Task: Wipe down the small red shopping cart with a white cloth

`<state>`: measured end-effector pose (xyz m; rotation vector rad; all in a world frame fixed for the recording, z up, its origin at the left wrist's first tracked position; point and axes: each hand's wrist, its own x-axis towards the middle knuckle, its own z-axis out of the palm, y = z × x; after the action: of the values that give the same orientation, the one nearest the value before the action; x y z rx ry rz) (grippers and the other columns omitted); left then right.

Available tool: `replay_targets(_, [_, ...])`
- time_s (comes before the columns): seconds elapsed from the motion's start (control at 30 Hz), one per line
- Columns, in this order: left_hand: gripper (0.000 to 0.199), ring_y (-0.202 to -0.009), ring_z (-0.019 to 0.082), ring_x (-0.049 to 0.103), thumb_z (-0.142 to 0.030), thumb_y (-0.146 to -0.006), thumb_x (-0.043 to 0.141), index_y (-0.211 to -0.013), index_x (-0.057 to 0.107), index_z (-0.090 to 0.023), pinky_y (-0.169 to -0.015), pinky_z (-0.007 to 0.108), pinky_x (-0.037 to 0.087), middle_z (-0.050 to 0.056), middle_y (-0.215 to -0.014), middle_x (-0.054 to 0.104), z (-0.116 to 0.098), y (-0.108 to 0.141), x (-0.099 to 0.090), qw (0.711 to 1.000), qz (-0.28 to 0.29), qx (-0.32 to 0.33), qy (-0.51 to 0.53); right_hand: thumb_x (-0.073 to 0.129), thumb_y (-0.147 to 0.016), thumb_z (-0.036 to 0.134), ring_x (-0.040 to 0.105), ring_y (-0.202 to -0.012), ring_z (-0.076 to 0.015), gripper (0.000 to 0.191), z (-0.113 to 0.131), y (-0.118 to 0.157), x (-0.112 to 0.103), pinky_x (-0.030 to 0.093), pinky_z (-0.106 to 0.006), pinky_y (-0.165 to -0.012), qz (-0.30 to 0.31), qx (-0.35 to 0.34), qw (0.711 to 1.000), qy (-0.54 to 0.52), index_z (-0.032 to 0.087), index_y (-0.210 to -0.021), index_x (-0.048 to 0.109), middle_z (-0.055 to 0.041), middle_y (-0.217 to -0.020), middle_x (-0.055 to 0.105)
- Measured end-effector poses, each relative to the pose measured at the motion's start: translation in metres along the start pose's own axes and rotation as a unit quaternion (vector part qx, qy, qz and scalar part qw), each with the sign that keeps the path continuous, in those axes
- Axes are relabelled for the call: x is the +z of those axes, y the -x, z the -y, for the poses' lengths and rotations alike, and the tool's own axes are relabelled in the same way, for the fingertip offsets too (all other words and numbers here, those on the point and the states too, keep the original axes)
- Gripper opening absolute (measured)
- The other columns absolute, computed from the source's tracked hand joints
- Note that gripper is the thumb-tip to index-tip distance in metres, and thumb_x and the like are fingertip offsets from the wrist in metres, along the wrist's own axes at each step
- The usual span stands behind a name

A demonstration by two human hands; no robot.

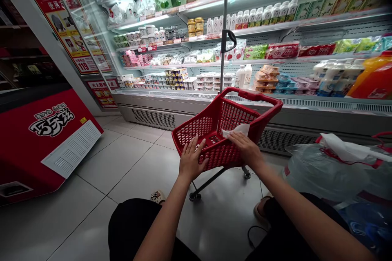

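Observation:
A small red shopping cart (220, 157) with a plastic mesh basket stands on the floor between my knees. My left hand (190, 161) lies with its fingers spread on the near side and rim of the basket, holding nothing. On the rim further right, my right hand (246, 147) presses a white wipe (241, 129) that sticks out past the fingers over the inside. The palm side of this hand is hidden. Across the far end runs the cart's red handle (254, 96). The inside of the basket shows its bare red bottom.
Behind the cart stands a lit glass-door fridge (153, 116) with shelves of packaged goods. A red freezer chest (45, 142) is on the left. Large wrapped water bottles (327, 171) stand close on the right, with a white cloth (343, 147) on top. A dark cord (252, 236) lies on the floor.

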<state>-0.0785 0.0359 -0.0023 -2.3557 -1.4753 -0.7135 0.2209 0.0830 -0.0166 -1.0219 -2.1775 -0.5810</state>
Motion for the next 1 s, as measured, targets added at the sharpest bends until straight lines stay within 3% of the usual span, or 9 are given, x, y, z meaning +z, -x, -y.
replay_targets(0.1, [0.078, -0.158, 0.03, 0.029, -0.044, -0.096, 0.064, -0.165, 0.029, -0.033, -0.128, 0.049, 0.027, 0.004, -0.174, 0.021, 0.0, -0.001, 0.0, 1.0, 0.001, 0.004, -0.013, 0.043, -0.096, 0.005, 0.052, -0.143, -0.023, 0.066, 0.019, -0.005, 0.005, 0.042, -0.047, -0.122, 0.015, -0.039, 0.999, -0.021, 0.019, -0.16, 0.041, -0.0102, -0.156, 0.053])
replay_targets(0.2, [0.079, -0.158, 0.029, 0.027, -0.044, -0.096, 0.064, -0.165, 0.027, -0.034, -0.128, 0.049, 0.027, 0.004, -0.174, 0.02, 0.003, 0.0, -0.002, 1.0, 0.005, 0.01, -0.022, 0.041, -0.096, 0.003, 0.054, -0.142, -0.0203, 0.066, 0.009, -0.006, 0.0, 0.04, -0.045, -0.123, 0.03, -0.075, 0.996, -0.028, 0.02, -0.159, 0.041, -0.0078, -0.154, 0.056])
replay_targets(0.33, [0.079, -0.159, 0.029, 0.025, -0.047, -0.097, 0.062, -0.166, 0.025, -0.034, -0.13, 0.051, 0.021, 0.003, -0.175, 0.017, 0.005, 0.001, -0.005, 0.999, 0.009, 0.003, -0.038, 0.037, -0.097, 0.002, 0.056, -0.139, -0.0204, 0.062, -0.02, -0.005, -0.009, 0.04, -0.048, -0.123, 0.029, -0.028, 0.999, -0.01, 0.022, -0.155, 0.048, -0.0071, -0.152, 0.059])
replay_targets(0.4, [0.081, -0.16, 0.031, 0.022, -0.054, -0.097, 0.06, -0.166, 0.023, -0.034, -0.131, 0.057, 0.014, 0.004, -0.175, 0.018, 0.001, -0.001, -0.004, 0.999, 0.007, -0.015, -0.049, 0.038, -0.097, 0.003, 0.057, -0.138, -0.0223, 0.059, -0.02, -0.006, -0.009, 0.041, -0.049, -0.123, 0.026, 0.004, 1.0, 0.0, 0.02, -0.152, 0.052, -0.0085, -0.15, 0.06])
replay_targets(0.53, [0.09, -0.161, 0.032, 0.016, -0.062, -0.097, 0.054, -0.169, 0.012, -0.029, -0.129, 0.064, 0.001, 0.005, -0.174, 0.018, -0.022, -0.017, 0.003, 0.997, -0.005, -0.049, -0.063, 0.043, -0.096, 0.004, 0.059, -0.136, -0.0254, 0.053, 0.012, -0.013, 0.0, 0.042, -0.048, -0.122, 0.025, 0.017, 0.999, 0.011, 0.014, -0.146, 0.058, -0.0129, -0.146, 0.063])
replay_targets(0.7, [0.093, -0.162, 0.026, 0.012, -0.06, -0.098, 0.05, -0.169, 0.004, -0.02, -0.132, 0.054, 0.01, 0.007, -0.175, 0.013, -0.043, -0.031, 0.012, 0.998, 0.013, 0.005, -0.056, 0.046, -0.096, 0.004, 0.056, -0.139, -0.0241, 0.057, 0.043, -0.019, 0.001, 0.041, -0.046, -0.123, 0.038, -0.019, 0.999, -0.002, 0.014, -0.151, 0.053, -0.0124, -0.151, 0.059])
replay_targets(0.87, [0.091, -0.162, 0.023, 0.012, -0.059, -0.1, 0.05, -0.169, 0.002, -0.023, -0.133, 0.05, 0.009, 0.003, -0.175, 0.013, -0.026, -0.021, 0.006, 0.997, 0.021, 0.047, -0.054, 0.044, -0.096, 0.002, 0.056, -0.139, -0.0195, 0.064, 0.01, -0.015, -0.016, 0.04, -0.044, -0.124, 0.037, -0.08, 0.996, -0.019, 0.022, -0.157, 0.046, -0.0056, -0.151, 0.059])
replay_targets(1.0, [0.091, -0.162, 0.023, 0.014, -0.06, -0.099, 0.05, -0.169, 0.003, -0.026, -0.133, 0.048, 0.009, 0.002, -0.175, 0.013, -0.016, -0.02, 0.002, 0.998, 0.029, 0.044, -0.045, 0.038, -0.101, 0.004, 0.057, -0.139, -0.0174, 0.059, -0.028, -0.01, -0.032, 0.036, -0.041, -0.126, 0.017, -0.024, 0.999, 0.019, 0.025, -0.155, 0.05, -0.0045, -0.15, 0.06])
